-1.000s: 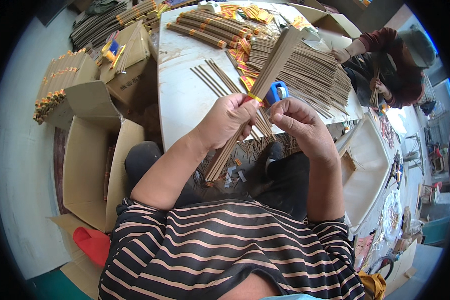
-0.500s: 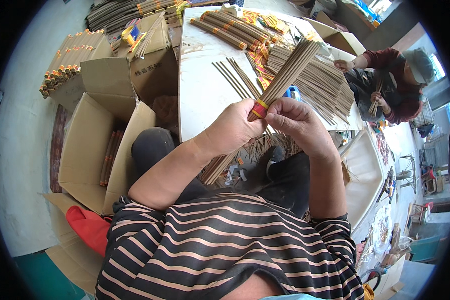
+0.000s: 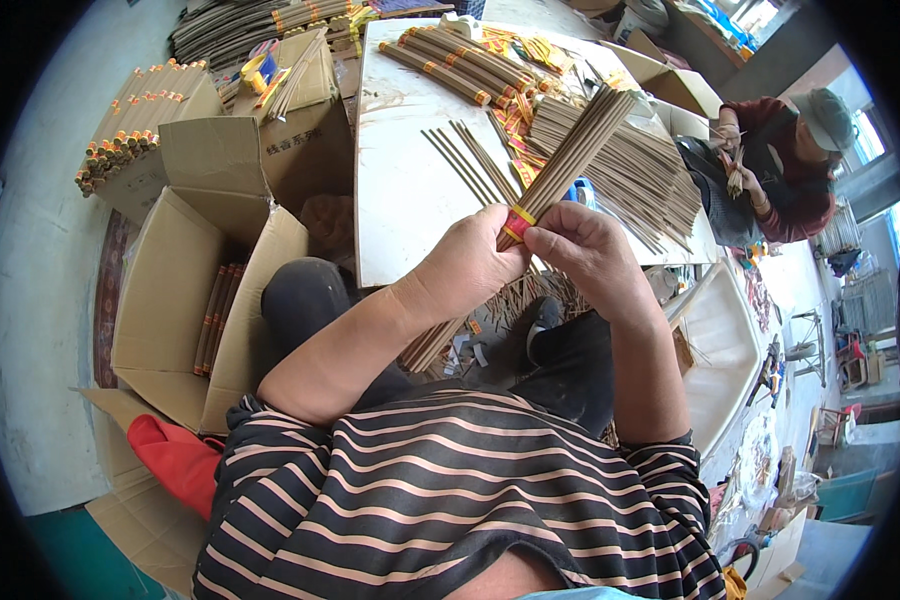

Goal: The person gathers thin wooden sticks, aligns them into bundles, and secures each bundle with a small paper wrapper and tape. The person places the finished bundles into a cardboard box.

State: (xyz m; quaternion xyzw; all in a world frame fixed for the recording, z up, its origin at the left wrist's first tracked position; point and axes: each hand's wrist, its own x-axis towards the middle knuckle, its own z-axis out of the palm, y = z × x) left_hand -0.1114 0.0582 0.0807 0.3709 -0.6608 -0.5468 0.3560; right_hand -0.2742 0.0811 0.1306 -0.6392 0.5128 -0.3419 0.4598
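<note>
My left hand (image 3: 472, 252) is wrapped round a bundle of brown incense sticks (image 3: 582, 145), tilted with its upper end to the right and its lower end below my wrist. A red and yellow paper band (image 3: 518, 222) circles the middle of the bundle. My right hand (image 3: 582, 243) is closed, thumb and fingers pinched against the band's right side; its fingertips partly hide what they grip. Just beyond my hands, loose incense sticks (image 3: 625, 165) are spread in a pile on the white table (image 3: 395, 210), with a few more lying left of the bundle.
Banded incense bundles (image 3: 450, 60) and paper labels (image 3: 538, 50) lie at the table's far side. An open cardboard box (image 3: 160, 290) with bundles inside stands at my left, beside stacked bundles (image 3: 135, 130). A co-worker (image 3: 785, 165) sits at the right holding sticks. Broken sticks litter the floor.
My hands stay at the bundle, the right fingers shifting slightly along the band. The co-worker's hands have come closer together around their sticks.
</note>
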